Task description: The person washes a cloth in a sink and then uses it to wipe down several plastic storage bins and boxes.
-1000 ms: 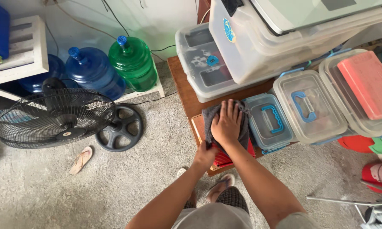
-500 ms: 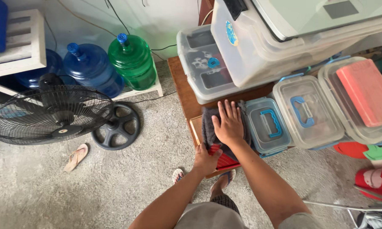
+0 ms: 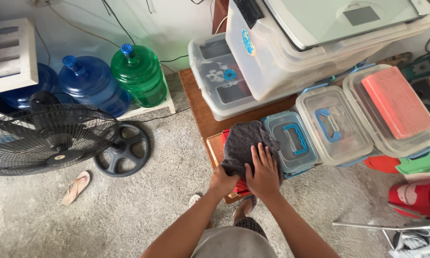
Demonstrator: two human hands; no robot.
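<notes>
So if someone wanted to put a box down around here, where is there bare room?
Bare concrete floor lies between the fan base and the wooden table. That table strip beside the big clear bin is also bare. Right of the grey cloth, lidded containers sit packed together.

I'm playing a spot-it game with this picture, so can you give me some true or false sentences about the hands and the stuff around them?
1. Both hands are on a grey cloth. True: the right hand lies flat on it, and the left hand grips its edge.
2. The cloth lies on the floor. False: it sits on something red on the low wooden table.
3. The small clear box with a blue handle is right beside the cloth. True.
4. The two big water bottles are both green. False: one bottle is green, the other is blue.
5. The black fan is on the table. False: it stands on the floor.
</notes>
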